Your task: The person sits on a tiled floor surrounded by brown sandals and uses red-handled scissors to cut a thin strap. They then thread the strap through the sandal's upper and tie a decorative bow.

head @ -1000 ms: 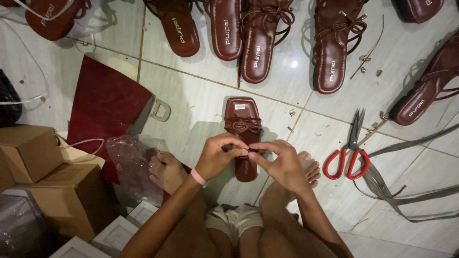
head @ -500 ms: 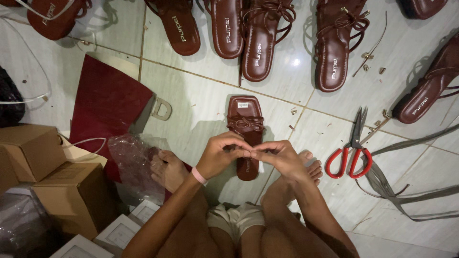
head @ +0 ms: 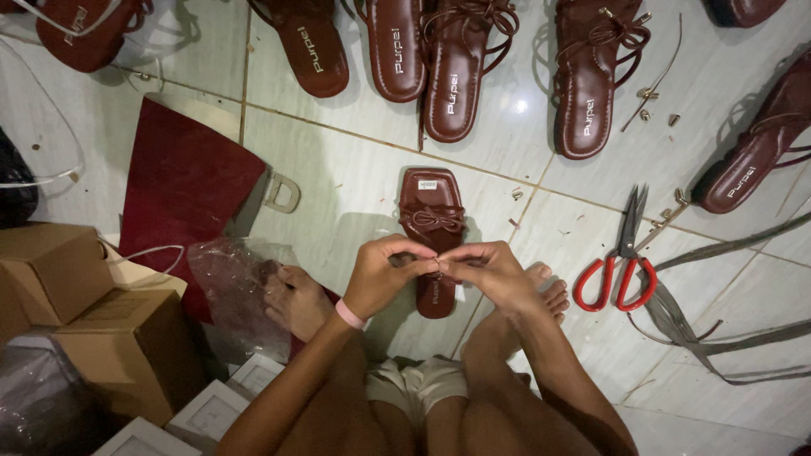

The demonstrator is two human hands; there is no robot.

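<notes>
I sit on a tiled floor with a brown strappy sandal (head: 432, 211) lying between my feet. My left hand (head: 382, 275) and my right hand (head: 487, 274) meet just above the sandal's heel end. Their fingertips pinch a small thin piece, a strap end or a tiny metal fitting; it is too small to tell which. A pink band circles my left wrist. Both hands cover the rear half of the sandal.
Red-handled scissors (head: 618, 263) lie to the right, beside grey straps (head: 701, 312). Several brown sandals (head: 454, 72) line the top. A dark red sheet (head: 182, 181), a clear plastic bag (head: 232, 291) and cardboard boxes (head: 93, 329) are on the left.
My hands have drawn a little closer together and slightly lower over the sandal. Otherwise the scene is the same.
</notes>
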